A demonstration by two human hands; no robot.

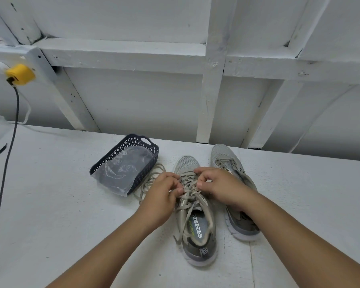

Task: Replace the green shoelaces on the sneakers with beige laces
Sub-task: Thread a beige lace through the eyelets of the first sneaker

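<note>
Two bare forearms reach in from the near edge toward a grey mesh lace-up sneaker (195, 223) standing on the white tabletop (50, 204), toe pointing away. Over its laced front, the left hand (162, 196) has its fingers curled, pinching a strand of the beige flat lace (188, 192) threaded through the eyelets; the right hand (220, 187) is curled too, thumb and fingers gripping the same lacing from the other side. Both hands cover much of the upper eyelets. Just right of that sneaker stands a second grey mesh sneaker (227, 161) whose visible eyelets carry no lace, its middle hidden behind the right wrist. Left of the laced sneaker, a loose pale shoelace (152, 177) lies heaped, partly behind the left hand, touching a dark blue perforated plastic basket (137, 146) holding a clear plastic bag (121, 175). Far left of the sneaker, a yellow plug adapter (20, 74) sits on the wall with a black cable (6, 159) hanging down.
</note>
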